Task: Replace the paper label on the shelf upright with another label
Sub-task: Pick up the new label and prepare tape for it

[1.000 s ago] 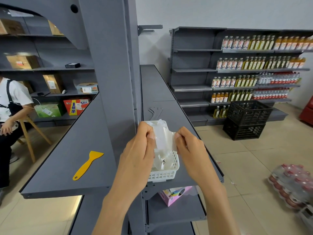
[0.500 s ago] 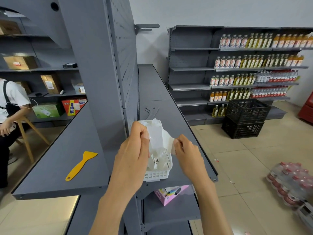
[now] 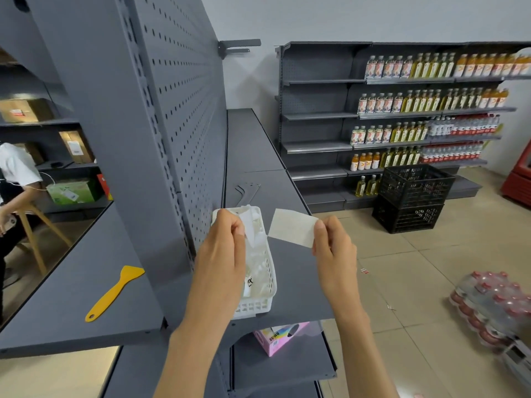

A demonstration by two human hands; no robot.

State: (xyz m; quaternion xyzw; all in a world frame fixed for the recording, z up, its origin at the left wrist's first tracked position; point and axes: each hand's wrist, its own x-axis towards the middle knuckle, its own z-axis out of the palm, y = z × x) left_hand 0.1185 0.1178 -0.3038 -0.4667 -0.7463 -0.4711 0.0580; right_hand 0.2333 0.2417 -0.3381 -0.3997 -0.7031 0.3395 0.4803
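Now the two pieces have come apart: the right hand pinches the peeled label by its near edge, while the left hand grips the backing paper over the white basket, so sticking it on the shelf upright, left of both hands, probably comes next.

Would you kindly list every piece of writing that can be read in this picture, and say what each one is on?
"BM-58" or close to it: side of the pink box on the lower shelf; the last characters are unclear.
A black handwritten mark on a paper slip in the white basket: not legible.
Bottle labels on the far shelves: too small.
Cardboard box sticker: blurred.
The label in the right hand: no print visible.
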